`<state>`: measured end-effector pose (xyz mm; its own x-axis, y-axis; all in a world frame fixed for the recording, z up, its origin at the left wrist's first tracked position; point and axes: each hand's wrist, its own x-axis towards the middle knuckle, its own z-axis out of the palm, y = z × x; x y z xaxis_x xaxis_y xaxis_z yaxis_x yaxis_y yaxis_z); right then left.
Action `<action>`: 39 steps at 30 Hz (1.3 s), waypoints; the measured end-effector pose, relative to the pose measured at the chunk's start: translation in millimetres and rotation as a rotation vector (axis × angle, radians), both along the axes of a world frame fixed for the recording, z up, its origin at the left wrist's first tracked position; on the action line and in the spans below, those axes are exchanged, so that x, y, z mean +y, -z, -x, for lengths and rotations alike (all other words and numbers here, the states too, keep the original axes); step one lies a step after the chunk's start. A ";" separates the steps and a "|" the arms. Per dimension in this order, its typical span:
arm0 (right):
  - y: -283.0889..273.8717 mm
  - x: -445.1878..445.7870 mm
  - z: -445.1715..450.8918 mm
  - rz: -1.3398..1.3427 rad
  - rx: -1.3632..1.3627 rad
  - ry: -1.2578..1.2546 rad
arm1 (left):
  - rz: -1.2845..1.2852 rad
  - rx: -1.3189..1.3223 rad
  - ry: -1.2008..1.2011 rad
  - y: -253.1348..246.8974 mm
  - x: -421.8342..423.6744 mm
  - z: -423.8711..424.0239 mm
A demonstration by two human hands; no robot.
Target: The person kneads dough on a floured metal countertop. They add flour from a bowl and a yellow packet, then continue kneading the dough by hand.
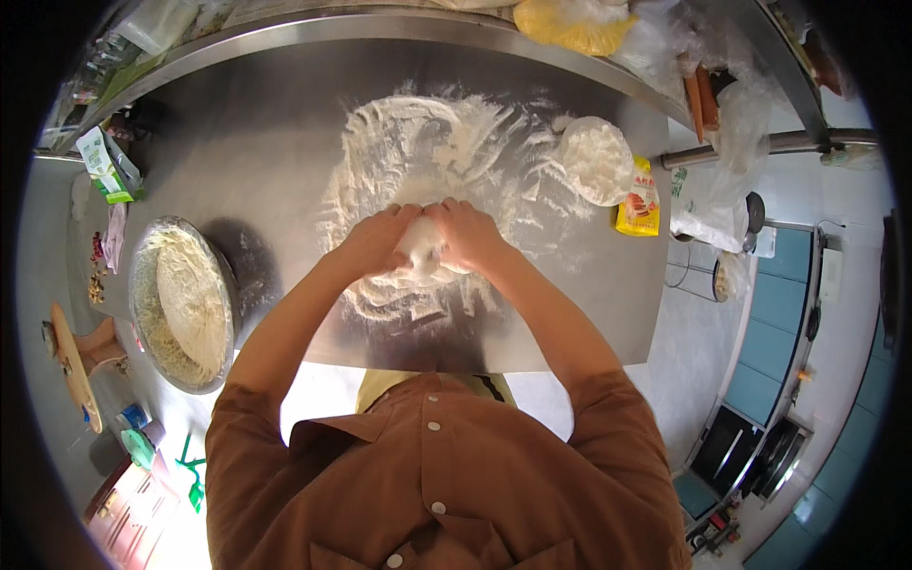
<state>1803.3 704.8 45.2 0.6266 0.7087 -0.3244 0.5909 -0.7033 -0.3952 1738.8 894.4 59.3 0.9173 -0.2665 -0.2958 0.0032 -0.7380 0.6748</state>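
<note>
A lump of pale dough (423, 241) lies between my two hands on the steel table (285, 171). My left hand (377, 241) curves around its left side, and my right hand (467, 234) holds the right side. The fingertips nearly meet at the dough's far edge, hiding part of it. White flour (392, 142) is spread in a streaky layer under and beyond the hands. To the right, a round bowl (565, 153) is filled with flour. On the left sits a large metal basin (147, 328) holding a big mass of dough (189, 285).
A yellow packet (639, 206) bearing writing lies beside the flour bowl. Above the table's far side runs a steel shelf edge (370, 27) with plastic bags (570, 25) on it. A green-and-white carton (107, 167) and a pink cloth (114, 239) are at far left.
</note>
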 end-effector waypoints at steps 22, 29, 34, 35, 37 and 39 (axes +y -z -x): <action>34.2 -78.1 98.1 -0.176 -0.340 -0.323 | -0.336 -0.321 0.349 46.2 16.8 121.8; 21.0 -44.0 32.6 -0.025 -0.318 -0.239 | -0.372 -0.314 0.262 45.1 24.4 52.4; 3.3 -5.7 -42.5 -0.118 0.157 0.090 | -0.258 -0.096 0.018 29.0 36.8 -38.3; 20.1 -7.9 -54.7 -0.296 0.422 0.277 | -0.096 -0.010 0.000 21.0 39.2 -60.9; 32.1 -11.6 -53.6 -0.531 0.930 0.657 | 0.223 0.166 -0.051 4.6 45.2 -97.7; 29.4 -20.9 -25.4 -0.627 1.410 1.059 | 0.047 0.213 0.154 -4.5 29.3 -114.4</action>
<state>1828.7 683.9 15.8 0.3668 0.4608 -0.8082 -0.8865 -0.0904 -0.4539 1853.2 923.7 63.8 0.7834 -0.4161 -0.4616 0.0389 -0.7085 0.7046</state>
